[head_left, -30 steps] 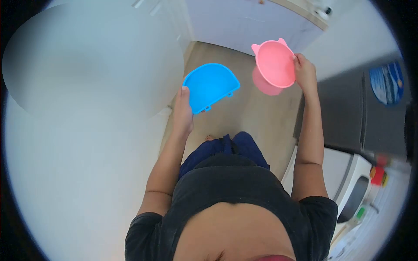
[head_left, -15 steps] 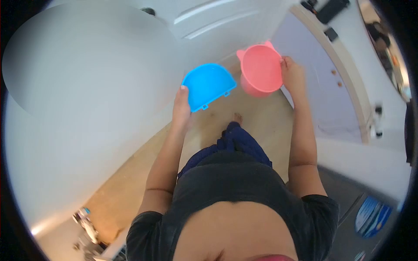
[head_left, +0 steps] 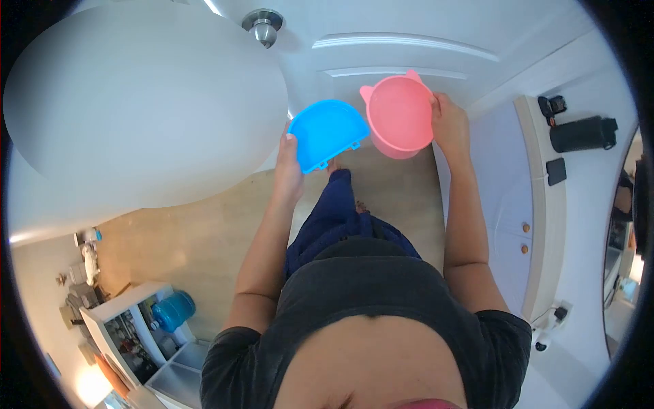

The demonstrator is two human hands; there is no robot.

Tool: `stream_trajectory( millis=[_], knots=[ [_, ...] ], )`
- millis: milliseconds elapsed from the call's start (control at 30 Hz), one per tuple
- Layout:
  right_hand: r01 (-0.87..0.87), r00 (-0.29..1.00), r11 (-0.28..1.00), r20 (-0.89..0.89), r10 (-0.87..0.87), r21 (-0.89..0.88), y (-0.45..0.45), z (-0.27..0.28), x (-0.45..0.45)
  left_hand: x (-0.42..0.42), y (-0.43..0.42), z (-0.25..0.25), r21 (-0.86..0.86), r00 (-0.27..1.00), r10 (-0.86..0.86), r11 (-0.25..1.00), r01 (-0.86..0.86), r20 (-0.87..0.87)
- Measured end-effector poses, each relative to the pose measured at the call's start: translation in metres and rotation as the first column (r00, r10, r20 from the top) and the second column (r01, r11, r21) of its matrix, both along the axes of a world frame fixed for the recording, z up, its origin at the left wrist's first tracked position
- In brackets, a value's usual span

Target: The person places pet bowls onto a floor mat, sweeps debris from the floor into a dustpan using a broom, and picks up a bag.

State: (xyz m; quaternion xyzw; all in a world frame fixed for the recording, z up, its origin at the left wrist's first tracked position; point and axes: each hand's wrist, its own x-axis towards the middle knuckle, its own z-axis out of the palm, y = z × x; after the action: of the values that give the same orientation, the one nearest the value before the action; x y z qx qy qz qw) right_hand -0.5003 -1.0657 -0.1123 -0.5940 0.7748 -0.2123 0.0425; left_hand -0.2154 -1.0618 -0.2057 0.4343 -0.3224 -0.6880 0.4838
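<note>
A blue half-round tray (head_left: 328,133) with two small loops on its straight edge is held by my left hand (head_left: 289,163), the thumb over its rim. Right of it, my right hand (head_left: 449,126) grips the side of a pink bucket (head_left: 400,112) with two ear-like tabs on its rim. The bucket's open top faces me, and its inside looks empty. Tray and bucket are side by side, their edges very close together; whether they touch is hard to tell.
Ahead is a white door (head_left: 409,24) with a metal knob (head_left: 263,28). On the right, a cabinet top (head_left: 541,225) bears a black bottle (head_left: 584,134) and a phone (head_left: 556,171). At lower left stand a white shelf unit (head_left: 102,312) and a blue water jug (head_left: 174,310).
The view has turned, bringing in the door, the long cabinet and the shelf unit, while the fridge has left view. The pink bucket has moved left, nearer the blue tray.
</note>
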Motion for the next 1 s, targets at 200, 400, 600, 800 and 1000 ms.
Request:
stream_trajectory(
  millis=[200,400,600,800,1000],
  knots=[
    [-0.124,0.991,0.991,0.038,0.125,-0.048,-0.028,-0.023,-0.014,-0.015,-0.006,0.005,-0.006,0.997,0.054,0.999,-0.054,0.056],
    [-0.158,0.987,0.985,-0.026,0.160,0.064,-0.047,-0.025,-0.016,-0.029,-0.013,0.001,0.030,0.992,0.115,0.993,-0.117,0.051],
    [-0.184,0.983,0.982,0.019,0.184,0.030,-0.067,-0.029,-0.017,-0.035,-0.033,-0.009,0.061,0.990,0.132,0.989,-0.135,0.052],
    [-0.191,0.981,0.981,0.036,0.190,0.042,-0.103,-0.042,-0.020,-0.037,-0.057,-0.005,0.044,0.986,0.140,0.989,-0.144,0.087],
    [-0.209,0.977,0.978,0.040,0.208,0.017,-0.127,-0.043,-0.020,-0.042,-0.072,-0.003,0.044,0.980,0.173,0.983,-0.178,0.099]
  ],
)
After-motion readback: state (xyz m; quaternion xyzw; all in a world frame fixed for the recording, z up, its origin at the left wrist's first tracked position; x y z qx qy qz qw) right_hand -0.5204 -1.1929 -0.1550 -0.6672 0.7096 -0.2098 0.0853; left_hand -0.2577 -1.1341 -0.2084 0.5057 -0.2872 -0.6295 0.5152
